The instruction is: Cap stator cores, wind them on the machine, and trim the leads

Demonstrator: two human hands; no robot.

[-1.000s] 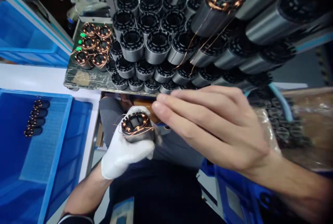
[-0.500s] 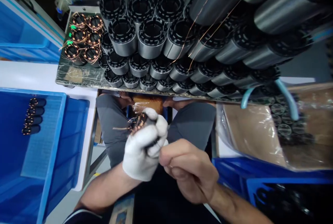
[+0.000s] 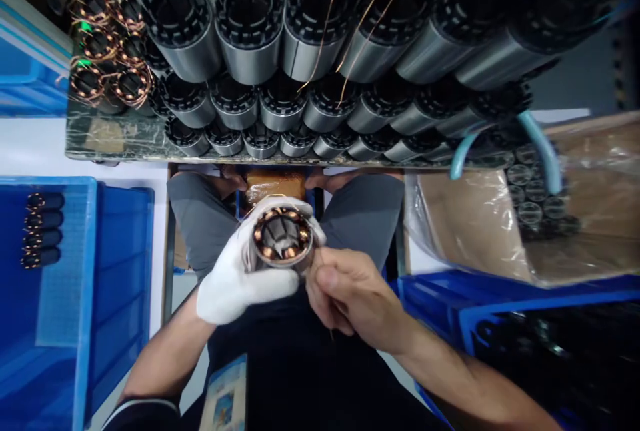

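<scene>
1. The gloved left hand (image 3: 237,277) grasps a copper-wound stator (image 3: 283,236), wound end facing the viewer.
2. The bare right hand (image 3: 350,291) curls beside it; whether it pinches anything, I cannot tell.
3. Beyond them, the surface (image 3: 105,134) carries rows of metal-sided cores (image 3: 249,57).

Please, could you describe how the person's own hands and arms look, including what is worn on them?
The left hand wears a plain white glove that ends at the wrist. The left forearm is bare up to a dark sleeve with a thin, light edge. The right hand is ungloved; no sleeve shows on the right forearm.
</scene>
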